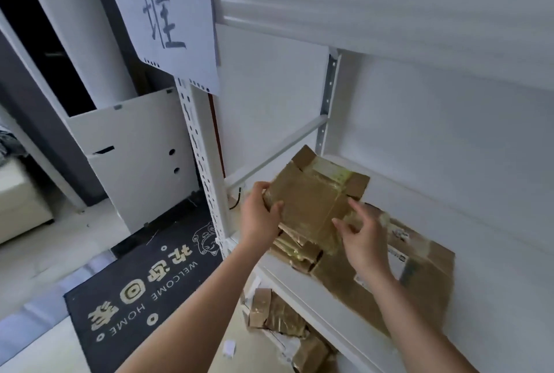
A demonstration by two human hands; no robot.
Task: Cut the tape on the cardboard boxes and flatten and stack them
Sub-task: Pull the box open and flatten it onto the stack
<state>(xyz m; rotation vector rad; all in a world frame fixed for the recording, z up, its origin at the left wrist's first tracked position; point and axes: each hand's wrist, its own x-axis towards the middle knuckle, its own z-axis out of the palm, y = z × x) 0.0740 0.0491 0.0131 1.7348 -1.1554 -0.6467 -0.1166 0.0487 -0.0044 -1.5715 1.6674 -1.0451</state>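
A flattened, tape-covered cardboard box [311, 192] is held tilted above the white shelf [302, 285]. My left hand [259, 213] grips its left edge, thumb on top. My right hand [361, 240] touches its lower right corner with loosely spread fingers. Beneath it lies a stack of flattened boxes [299, 248], and a larger flattened box [419, 270] with labels lies flat on the shelf to the right.
More cardboard boxes [278, 318] sit on the level below the shelf. A perforated white upright post [201, 156] stands left of the shelf. A black welcome mat [144, 288] lies on the floor. A paper sign [165, 19] hangs above.
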